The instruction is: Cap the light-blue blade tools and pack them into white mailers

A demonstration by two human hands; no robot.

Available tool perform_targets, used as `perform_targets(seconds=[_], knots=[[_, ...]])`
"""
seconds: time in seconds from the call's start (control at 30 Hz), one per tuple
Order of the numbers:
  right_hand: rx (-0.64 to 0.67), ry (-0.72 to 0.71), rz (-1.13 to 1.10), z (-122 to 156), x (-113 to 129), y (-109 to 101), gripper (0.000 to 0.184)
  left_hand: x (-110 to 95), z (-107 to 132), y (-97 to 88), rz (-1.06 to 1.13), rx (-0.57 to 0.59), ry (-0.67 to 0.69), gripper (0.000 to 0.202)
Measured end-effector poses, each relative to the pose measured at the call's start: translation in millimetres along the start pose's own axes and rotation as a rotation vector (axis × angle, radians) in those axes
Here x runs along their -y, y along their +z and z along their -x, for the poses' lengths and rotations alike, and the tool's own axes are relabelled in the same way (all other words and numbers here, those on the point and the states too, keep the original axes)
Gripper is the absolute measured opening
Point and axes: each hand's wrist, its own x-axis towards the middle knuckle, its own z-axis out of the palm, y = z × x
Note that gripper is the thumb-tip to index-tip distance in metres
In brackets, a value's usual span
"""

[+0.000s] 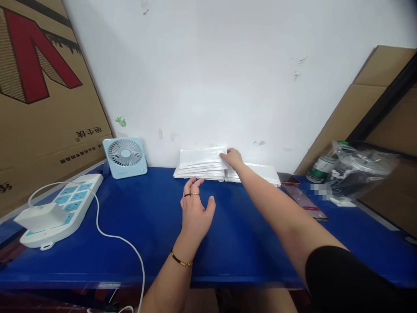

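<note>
A stack of white plastic packets [202,164] lies against the wall at the back of the blue table [146,226], with a second flatter pile [260,171] to its right. My right hand [232,158] reaches far forward, and its fingers pinch the right edge of the top packet, lifting it slightly. My left hand [195,208] hovers over the table just in front of the stack, its fingers loosely spread and holding nothing. It wears rings and a bracelet.
A small light-blue fan [125,157] stands at the back left. A white power strip [58,208] with a plugged adapter and cable lies on the left. A phone [304,201], a bottle [321,168] and a plastic bag [358,171] sit right. Cardboard leans on both sides.
</note>
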Motion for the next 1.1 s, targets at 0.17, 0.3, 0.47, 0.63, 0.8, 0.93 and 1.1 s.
perform_targets(seconds=[0.17, 0.3, 0.47, 0.63, 0.8, 0.93, 1.1], knots=[[0.066, -0.158, 0.191, 7.8, -51.9, -52.7, 0.039, -0.1, 0.6, 0.9, 0.013, 0.052, -0.039, 0.046], [0.377, -0.327, 0.681, 34.3, -99.9, -79.3, 0.066, 2.6, 1.7, 6.6, 0.035, 0.081, -0.011, 0.048], [0.307, -0.283, 0.855, 56.8, -113.9, -83.7, 0.041, 12.0, 2.9, 11.7, 0.06, 0.136, -0.035, 0.048], [0.183, -0.269, 0.868, 84.4, -107.3, -105.4, 0.036, 15.7, 8.3, 18.0, 0.309, 0.285, -0.181, 0.051], [0.173, -0.469, 0.554, 153.7, -92.8, -106.8, 0.035, -5.6, 22.9, 44.7, 0.818, 0.419, -0.45, 0.091], [0.389, -0.598, 0.158, 185.9, -87.3, -101.5, 0.035, -17.8, 27.5, 69.9, 1.143, 0.154, -0.605, 0.093], [0.309, -0.372, -0.18, 181.4, -121.6, -115.7, 0.048, -9.9, 18.3, 82.0, 1.177, -0.185, -0.765, 0.043]])
